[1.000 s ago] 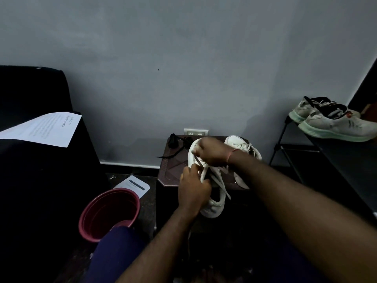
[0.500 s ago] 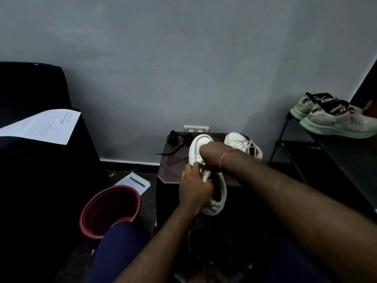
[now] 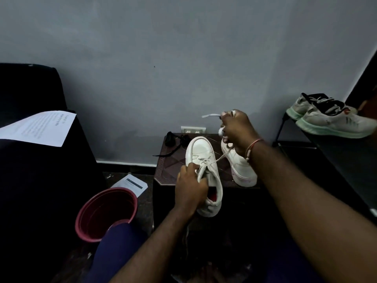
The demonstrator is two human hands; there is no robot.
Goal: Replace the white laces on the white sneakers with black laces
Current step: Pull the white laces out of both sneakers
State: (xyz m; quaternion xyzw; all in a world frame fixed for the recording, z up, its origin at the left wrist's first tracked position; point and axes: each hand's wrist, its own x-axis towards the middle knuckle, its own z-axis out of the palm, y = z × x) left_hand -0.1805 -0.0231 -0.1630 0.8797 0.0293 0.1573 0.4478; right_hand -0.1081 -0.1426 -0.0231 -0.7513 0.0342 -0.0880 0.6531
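We saw the left hand curled round the near white sneaker at its eyelets, heel hanging off the desk edge. The right hand was raised above the second sneaker, pinching the white lace — it ran taut from eyelets to fingers. Black laces lay bunched at the desk's far left corner, apart from both shoes.

maroon bucket | printed sheet on black furniture | grey sneakers on rack | leaflet | wall socket

Brown table: white sneakers, black laces.
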